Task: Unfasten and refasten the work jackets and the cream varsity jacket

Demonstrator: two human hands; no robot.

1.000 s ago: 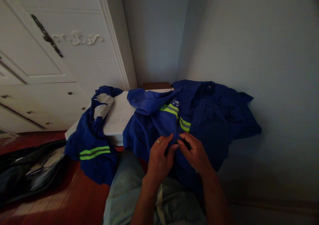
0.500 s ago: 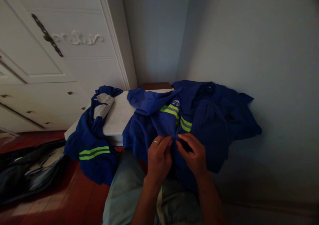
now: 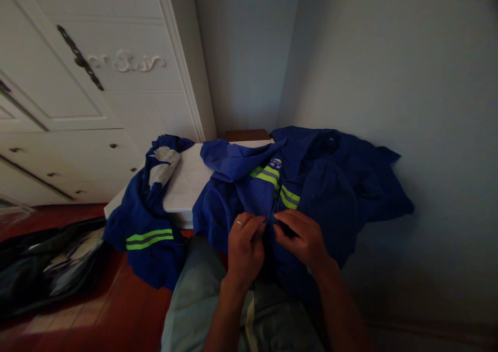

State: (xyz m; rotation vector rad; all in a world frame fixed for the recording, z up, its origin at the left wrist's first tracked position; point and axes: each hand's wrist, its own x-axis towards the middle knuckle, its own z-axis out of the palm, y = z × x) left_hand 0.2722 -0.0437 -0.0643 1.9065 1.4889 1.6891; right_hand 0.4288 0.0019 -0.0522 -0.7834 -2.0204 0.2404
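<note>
A blue work jacket (image 3: 254, 193) with yellow-green and grey reflective bands lies over a white surface and hangs toward my lap. My left hand (image 3: 246, 245), with a ring on one finger, pinches the jacket's front edge. Close beside it, my right hand (image 3: 303, 238) pinches the facing edge, thumb and forefinger together. The two edges nearly meet between my fingertips; any fastener there is too dark and small to make out. A white print shows on the chest above the band.
Another blue garment (image 3: 146, 222) with a reflective band and a pale glove-like piece (image 3: 165, 165) drapes over the left of the white tabletop (image 3: 190, 180). A white wardrobe (image 3: 97, 103) stands behind. An open black bag (image 3: 50, 269) lies on the red floor (image 3: 105, 315). A grey wall (image 3: 408, 82) is right.
The view has shifted slightly, so the scene sits a little further right. Both hands keep their pinch on the jacket's front edges; the right wrist has swung slightly outward.
</note>
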